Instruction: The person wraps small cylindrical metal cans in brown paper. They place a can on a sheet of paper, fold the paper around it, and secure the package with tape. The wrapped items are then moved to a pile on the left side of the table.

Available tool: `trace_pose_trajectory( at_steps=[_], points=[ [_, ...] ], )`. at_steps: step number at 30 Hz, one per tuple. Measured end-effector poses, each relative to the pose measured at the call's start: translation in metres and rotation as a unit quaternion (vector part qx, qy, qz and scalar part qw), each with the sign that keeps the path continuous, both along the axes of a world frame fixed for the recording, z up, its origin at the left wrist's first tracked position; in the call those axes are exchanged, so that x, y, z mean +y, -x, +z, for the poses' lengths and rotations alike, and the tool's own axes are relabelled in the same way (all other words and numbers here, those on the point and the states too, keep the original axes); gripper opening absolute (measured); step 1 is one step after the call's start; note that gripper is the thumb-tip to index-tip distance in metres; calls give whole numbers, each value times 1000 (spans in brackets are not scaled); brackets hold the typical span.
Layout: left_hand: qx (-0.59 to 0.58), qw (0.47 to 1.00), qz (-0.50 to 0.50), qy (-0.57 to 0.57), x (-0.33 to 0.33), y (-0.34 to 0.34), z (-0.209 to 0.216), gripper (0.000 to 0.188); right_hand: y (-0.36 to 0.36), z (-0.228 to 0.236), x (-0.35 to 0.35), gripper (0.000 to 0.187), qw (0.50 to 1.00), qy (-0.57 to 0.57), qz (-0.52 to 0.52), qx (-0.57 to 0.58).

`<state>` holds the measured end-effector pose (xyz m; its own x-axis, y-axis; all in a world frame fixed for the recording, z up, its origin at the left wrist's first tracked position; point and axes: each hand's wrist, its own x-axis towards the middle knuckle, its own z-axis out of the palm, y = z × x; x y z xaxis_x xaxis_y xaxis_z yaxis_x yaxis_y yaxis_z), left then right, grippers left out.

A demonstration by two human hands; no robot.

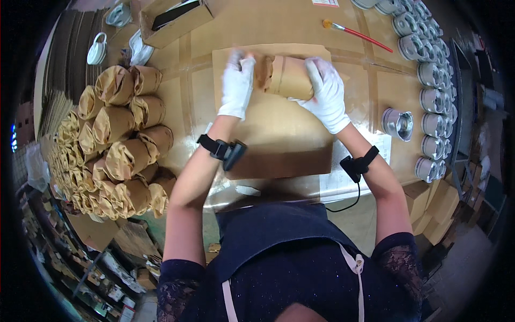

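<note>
A cylinder wrapped in brown paper lies on its side above a sheet of brown paper spread in front of me. My right hand, in a white glove, is closed around its right end, with the thumb on the near side of the roll. At the left end the paper is loose and crumpled. My left hand, gloved too, is beside that end, and its fingers are smeared by motion. What the paper encloses is hidden. A single bare metal piston lies to the right of my right hand.
Paper-wrapped bundles are piled along the left. Rows of metal pistons line the right edge. A red-handled brush lies at the far right, an open cardboard box at the far left. Printed sheets show under the brown paper.
</note>
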<state>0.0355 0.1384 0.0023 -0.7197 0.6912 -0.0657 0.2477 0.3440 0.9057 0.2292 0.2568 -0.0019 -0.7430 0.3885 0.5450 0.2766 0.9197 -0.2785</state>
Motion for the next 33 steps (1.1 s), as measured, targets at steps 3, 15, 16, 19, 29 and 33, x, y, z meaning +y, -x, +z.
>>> trace_pose_trajectory(
  at_steps=[3,15,16,19,29,33],
  points=[
    [30,986,-35,162,13,-38,-14,80,-15,-2,25,95,995,-18,101,-20],
    [-156,982,89,-56,-23,-42,-18,100,20,34,-78,49,989,98,-95,-58],
    [-79,992,90,34,-32,-41,-14,100,26,45,-99,48,993,37,-66,-88],
    [-314,945,82,-51,-54,-25,8,81,33,50,-123,43,990,131,43,-29],
    [-327,914,189,-147,-327,82,204,50,-6,-22,-99,30,991,13,-51,-123],
    [-239,913,242,-227,-397,183,261,62,0,-29,-112,31,993,-44,-45,-105]
  ],
)
